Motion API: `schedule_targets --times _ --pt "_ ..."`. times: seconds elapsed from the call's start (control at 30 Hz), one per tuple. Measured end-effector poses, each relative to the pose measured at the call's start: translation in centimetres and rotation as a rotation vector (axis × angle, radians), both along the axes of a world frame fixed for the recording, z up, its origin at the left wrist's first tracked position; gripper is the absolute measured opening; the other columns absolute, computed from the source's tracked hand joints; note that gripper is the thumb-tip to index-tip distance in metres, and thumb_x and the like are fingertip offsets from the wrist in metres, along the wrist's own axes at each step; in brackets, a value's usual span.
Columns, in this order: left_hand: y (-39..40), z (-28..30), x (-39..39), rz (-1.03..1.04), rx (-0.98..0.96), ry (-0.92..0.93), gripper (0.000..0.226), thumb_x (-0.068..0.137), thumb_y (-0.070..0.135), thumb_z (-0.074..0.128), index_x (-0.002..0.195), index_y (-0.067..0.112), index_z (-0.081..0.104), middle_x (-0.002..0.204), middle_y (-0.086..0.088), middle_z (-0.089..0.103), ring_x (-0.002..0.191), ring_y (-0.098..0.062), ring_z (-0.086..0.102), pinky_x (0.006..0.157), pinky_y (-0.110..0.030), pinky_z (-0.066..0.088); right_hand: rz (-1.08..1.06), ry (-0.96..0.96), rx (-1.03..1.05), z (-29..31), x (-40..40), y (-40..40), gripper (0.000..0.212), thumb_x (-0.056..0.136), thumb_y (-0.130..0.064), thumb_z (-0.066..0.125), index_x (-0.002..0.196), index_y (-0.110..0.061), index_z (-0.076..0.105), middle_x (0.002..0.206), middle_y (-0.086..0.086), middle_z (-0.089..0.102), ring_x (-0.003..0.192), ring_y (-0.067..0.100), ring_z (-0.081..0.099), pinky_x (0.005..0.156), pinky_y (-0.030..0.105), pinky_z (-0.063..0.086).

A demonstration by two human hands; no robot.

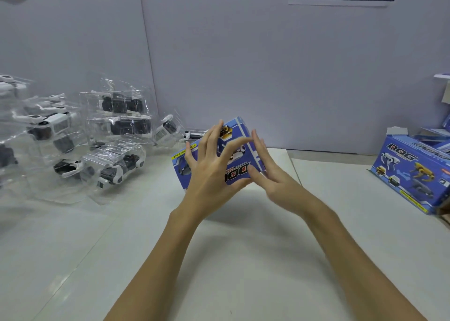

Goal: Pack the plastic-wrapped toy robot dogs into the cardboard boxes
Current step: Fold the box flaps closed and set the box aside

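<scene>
Head view: blue cardboard box (237,150), tilted, held up above the white table (243,247) at centre, printing upside down. Lower near corner and much of the printed face hidden behind both hands; far end partly blurred. Left hand (209,172) laid over the box's near face, fingers straight and spread wide, fingertips (220,123) reaching the upper edge, thumb stretched across the front toward the right. Right hand (270,174) against the box's right end, fingers straight and close together, pointing up, thumb touching the lower front. Hard to tell whether the box flaps are closed.

Behind the box's left edge, partly hidden: one small white-and-black toy dog (194,134) lying on the table. Further left, a heap of toy dogs in clear plastic bags (117,135), spilling past the left edge of the view; glare on the plastic blurs the outlines. Well apart on the right, a second blue box (411,174), lying tilted, "DOG" readable on its side, one end flap raised, near corner cut off. More blue boxes (438,138) behind it, mostly out of view. Pale wall (267,65) behind everything.
</scene>
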State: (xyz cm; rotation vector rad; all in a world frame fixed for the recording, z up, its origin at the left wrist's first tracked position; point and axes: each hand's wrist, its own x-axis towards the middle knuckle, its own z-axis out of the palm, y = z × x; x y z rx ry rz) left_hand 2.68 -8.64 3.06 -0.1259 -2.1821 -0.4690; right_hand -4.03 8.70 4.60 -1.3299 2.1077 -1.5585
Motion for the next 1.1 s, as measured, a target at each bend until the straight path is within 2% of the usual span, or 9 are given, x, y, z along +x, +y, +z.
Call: schedule_targets --times 0.17,0.37,0.47,0.6,0.7,0.83,0.9,1.0,1.1 --pt "-0.1 -0.1 0.1 0.051 0.05 0.0 0.094 0.083 0.057 0.069 0.161 0.022 0.032 0.17 0.002 0.024 0.157 -0.021 0.022 0.121 -0.068 0.009 -0.145 0.138 -0.09 -1.4 0.9 -2.0 0.074 0.108 -0.029 0.046 0.163 -0.044 -0.001 0.173 -0.012 -0.007 0.156 0.01 0.022 0.111 0.021 0.046" --pt "0.5 -0.3 0.1 0.058 -0.026 0.01 0.094 0.084 0.056 0.069 0.161 0.015 0.034 0.17 -0.001 0.027 0.157 -0.022 0.024 0.122 -0.068 0.009 -0.325 0.219 -0.329 -2.8 1.3 -2.5 0.064 0.104 -0.021 0.057 0.161 -0.024 0.03 0.161 -0.001 0.044 0.143 0.019 0.05 0.102 0.031 0.057" --pt "0.7 -0.4 -0.1 0.014 -0.048 0.022 0.095 0.081 0.053 0.074 0.16 0.016 0.037 0.168 0.0 0.03 0.157 -0.021 0.025 0.123 -0.067 0.004 -0.396 0.135 -0.406 -3.1 1.4 -2.9 0.063 0.101 -0.03 0.059 0.159 -0.028 0.035 0.162 -0.003 0.043 0.141 0.017 0.051 0.098 0.03 0.059" --pt "1.2 -0.8 -0.3 0.018 -0.127 0.034 0.095 0.08 0.054 0.079 0.158 0.015 0.04 0.168 -0.001 0.032 0.156 -0.02 0.027 0.121 -0.07 0.006 -0.392 0.036 -0.397 -2.9 0.9 -2.9 0.063 0.105 -0.024 0.057 0.16 -0.037 0.029 0.162 0.0 0.043 0.14 0.022 0.053 0.099 0.045 0.06" --pt "1.4 -0.9 -0.3 0.029 -0.149 0.036 0.096 0.08 0.056 0.078 0.158 0.015 0.041 0.168 -0.003 0.032 0.156 -0.021 0.028 0.12 -0.072 0.006 -0.39 0.092 -0.38 -3.0 0.8 -2.7 0.06 0.107 -0.018 0.054 0.158 -0.039 0.03 0.167 -0.015 0.025 0.147 0.016 0.044 0.102 0.04 0.058" --pt "1.2 -0.8 -0.4 0.02 -0.146 0.027 0.097 0.08 0.054 0.081 0.159 0.014 0.04 0.168 -0.004 0.031 0.157 -0.022 0.027 0.121 -0.073 0.005 -0.355 0.101 -0.391 -3.0 0.4 -3.0 0.059 0.108 -0.019 0.053 0.153 -0.05 0.03 0.15 -0.052 0.018 0.155 0.016 0.031 0.103 0.033 0.056" --pt "1.2 -0.7 -0.4 0.014 -0.132 0.018 0.097 0.081 0.055 0.08 0.159 0.014 0.039 0.169 -0.003 0.031 0.157 -0.022 0.026 0.121 -0.072 0.003 -0.346 0.033 -0.389 -3.1 0.2 -2.9 0.058 0.107 -0.025 0.054 0.153 -0.05 0.03 0.157 -0.041 0.026 0.159 0.017 0.021 0.104 0.033 0.056" --pt "1.1 -0.5 -0.6 0.024 -0.081 0.011 0.099 0.079 0.054 0.079 0.16 0.016 0.037 0.169 -0.001 0.03 0.158 -0.02 0.025 0.122 -0.07 0.001 -0.381 -0.045 -0.433 -3.4 0.3 -2.9 0.056 0.101 -0.036 0.056 0.152 -0.047 0.035 0.161 -0.003 0.043 0.151 0.021 0.039 0.099 0.036 0.059" --pt "1.0 -0.7 -0.8 0.023 -0.05 0.025 0.096 0.079 0.056 0.075 0.16 0.018 0.038 0.168 0.0 0.031 0.157 -0.019 0.025 0.123 -0.068 -0.001 -0.404 -0.02 -0.421 -4.0 0.6 -3.4 0.052 0.101 -0.044 0.05 0.149 -0.056 0.033 0.161 -0.005 0.043 0.15 0.015 0.039 0.094 0.022 0.058"
